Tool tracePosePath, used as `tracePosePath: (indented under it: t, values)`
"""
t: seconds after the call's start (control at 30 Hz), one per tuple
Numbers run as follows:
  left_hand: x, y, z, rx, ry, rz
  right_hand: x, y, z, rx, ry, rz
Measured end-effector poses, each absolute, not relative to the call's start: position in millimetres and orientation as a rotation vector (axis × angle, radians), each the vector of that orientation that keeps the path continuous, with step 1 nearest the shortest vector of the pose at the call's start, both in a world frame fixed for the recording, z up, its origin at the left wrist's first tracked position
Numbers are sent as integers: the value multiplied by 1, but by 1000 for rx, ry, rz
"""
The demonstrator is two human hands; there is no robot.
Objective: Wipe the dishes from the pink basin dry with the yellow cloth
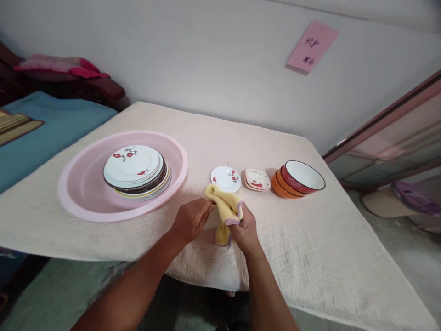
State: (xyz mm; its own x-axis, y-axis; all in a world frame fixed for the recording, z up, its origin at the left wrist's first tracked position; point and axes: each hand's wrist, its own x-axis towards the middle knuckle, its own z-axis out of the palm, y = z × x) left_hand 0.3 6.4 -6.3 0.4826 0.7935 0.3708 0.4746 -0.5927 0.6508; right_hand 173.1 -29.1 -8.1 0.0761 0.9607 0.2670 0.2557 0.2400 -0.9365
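Note:
A yellow cloth (225,204) with a purple hem is bunched in my right hand (246,230), whose fingers are closed around it. My left hand (193,219) is closed in a pinch beside the cloth. A thin pale edge shows between its fingers and the cloth; what it belongs to is mostly hidden. Just beyond the cloth lies a small white plate (224,177) with red flowers. To its right are stacked small square dishes (257,179), then a stack of orange and red bowls (289,180), the top one white inside and tilted.
A large pink basin (79,184) on the left holds a stack of plates (136,165), the top one flowered. A cream cloth covers the table (310,257). Behind it rises a white wall with a pink paper note (312,46). A blue-covered surface (65,117) adjoins at left.

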Motion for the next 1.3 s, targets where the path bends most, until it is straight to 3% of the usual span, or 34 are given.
tracePosePath:
  t: [0.5,0.73,0.97,1.3]
  values:
    - [7,-2,5,1520,1432,1574,140,-32,-25,-1187,-674,1279]
    - [13,-2,5,1496,1124,1221,157,-23,-11,-1189,-526,998]
    - [1,13,-14,1405,1071,786,185,-24,-33,-1300,-793,652]
    - [23,1,-8,1079,1030,948,168,-21,-32,-1131,-594,1034]
